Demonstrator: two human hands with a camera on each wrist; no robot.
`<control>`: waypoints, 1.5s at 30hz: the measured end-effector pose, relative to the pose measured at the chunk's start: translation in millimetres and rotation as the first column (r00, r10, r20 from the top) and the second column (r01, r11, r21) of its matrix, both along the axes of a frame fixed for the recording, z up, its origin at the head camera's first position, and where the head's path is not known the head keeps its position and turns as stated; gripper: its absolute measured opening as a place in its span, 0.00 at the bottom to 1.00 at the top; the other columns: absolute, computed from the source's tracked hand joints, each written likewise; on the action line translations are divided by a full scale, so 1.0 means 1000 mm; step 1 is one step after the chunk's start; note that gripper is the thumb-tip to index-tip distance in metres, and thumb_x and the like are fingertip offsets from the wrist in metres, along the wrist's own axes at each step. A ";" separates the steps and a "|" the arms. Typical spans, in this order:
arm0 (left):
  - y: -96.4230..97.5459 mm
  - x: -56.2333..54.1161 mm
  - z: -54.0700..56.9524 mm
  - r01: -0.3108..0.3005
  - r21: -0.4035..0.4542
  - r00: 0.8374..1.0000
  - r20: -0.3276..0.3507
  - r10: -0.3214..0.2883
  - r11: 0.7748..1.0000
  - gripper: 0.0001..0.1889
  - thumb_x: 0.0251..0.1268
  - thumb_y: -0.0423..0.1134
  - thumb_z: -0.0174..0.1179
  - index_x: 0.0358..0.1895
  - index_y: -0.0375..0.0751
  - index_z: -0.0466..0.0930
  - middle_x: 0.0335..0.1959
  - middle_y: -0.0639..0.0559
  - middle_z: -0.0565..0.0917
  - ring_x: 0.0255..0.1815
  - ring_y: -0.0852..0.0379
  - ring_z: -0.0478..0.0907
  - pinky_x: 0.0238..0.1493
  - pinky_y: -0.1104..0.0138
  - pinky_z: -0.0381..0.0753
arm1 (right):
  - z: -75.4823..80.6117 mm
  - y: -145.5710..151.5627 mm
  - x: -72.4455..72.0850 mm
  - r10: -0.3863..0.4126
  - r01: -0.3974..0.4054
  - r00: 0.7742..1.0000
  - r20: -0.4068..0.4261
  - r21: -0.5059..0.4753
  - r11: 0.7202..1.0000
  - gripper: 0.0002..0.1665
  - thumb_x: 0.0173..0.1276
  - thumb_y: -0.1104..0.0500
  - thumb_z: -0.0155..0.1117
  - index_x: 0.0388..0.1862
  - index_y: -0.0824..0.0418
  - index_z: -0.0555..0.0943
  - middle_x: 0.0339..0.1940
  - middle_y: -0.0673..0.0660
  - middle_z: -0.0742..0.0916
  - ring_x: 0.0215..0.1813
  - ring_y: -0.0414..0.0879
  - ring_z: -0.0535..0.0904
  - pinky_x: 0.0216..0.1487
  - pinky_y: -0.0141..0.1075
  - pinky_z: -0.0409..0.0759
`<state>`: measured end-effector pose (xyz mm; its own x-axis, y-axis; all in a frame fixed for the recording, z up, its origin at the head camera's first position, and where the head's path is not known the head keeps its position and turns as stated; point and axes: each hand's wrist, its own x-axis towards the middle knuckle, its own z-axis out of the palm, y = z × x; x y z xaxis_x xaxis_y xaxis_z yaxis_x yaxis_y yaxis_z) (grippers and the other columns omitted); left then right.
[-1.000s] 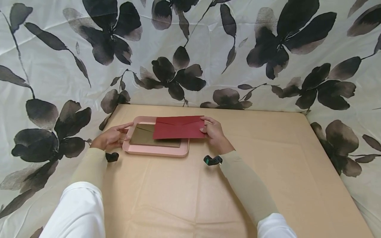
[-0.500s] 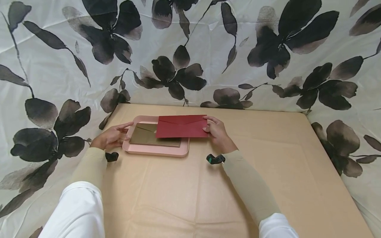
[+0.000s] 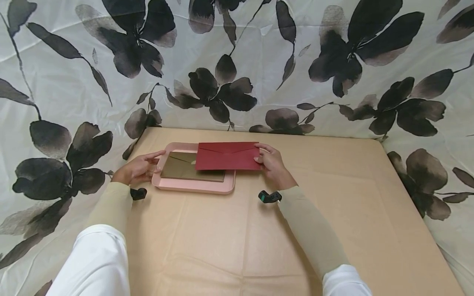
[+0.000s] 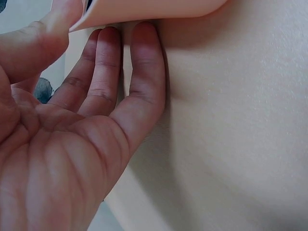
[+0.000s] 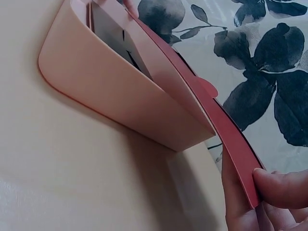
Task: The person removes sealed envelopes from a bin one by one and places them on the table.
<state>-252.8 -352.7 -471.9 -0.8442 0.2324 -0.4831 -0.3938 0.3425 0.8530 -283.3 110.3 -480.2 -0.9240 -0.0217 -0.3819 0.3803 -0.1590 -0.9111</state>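
Note:
My right hand (image 3: 273, 165) pinches the right end of a red envelope (image 3: 226, 156), thumb on one face and fingers behind. The red envelope hangs over the right half of a pink tray (image 3: 192, 186) and sticks out past its right side. Inside the tray lies an olive-brown envelope (image 3: 178, 166), partly hidden under the red one. At the tray's left end, my left hand (image 3: 138, 169) holds the rim. In the left wrist view the thumb (image 4: 60, 29) is at the tray's edge and the fingertips (image 4: 143, 33) are against the outer wall.
A tan-covered table (image 3: 222, 238) carries the tray near its far edge. Behind and beside it hangs a white cloth (image 3: 274, 49) with dark flowers. A black band device (image 3: 269, 197) sits at my right wrist, another (image 3: 138, 194) at my left.
The red envelope has shifted slightly right with my right hand, uncovering a little more of the olive-brown envelope. My left hand stays at the tray's left end.

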 end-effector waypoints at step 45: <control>0.002 0.000 0.002 0.014 -0.060 1.000 -0.005 -0.014 0.998 0.44 0.76 0.30 0.56 0.86 0.58 0.42 0.85 0.32 0.51 0.79 0.30 0.62 0.57 0.63 0.86 | -0.007 0.045 0.001 0.012 -0.012 1.000 0.025 0.026 1.000 0.36 0.71 0.77 0.56 0.74 0.52 0.76 0.71 0.58 0.81 0.51 0.44 0.83 0.42 0.29 0.85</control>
<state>-253.0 -350.7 -470.0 -0.8437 0.2148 -0.4920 -0.3841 0.3989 0.8327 -282.4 154.9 -486.8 -0.9140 -0.0223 -0.4052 0.4044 -0.1306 -0.9052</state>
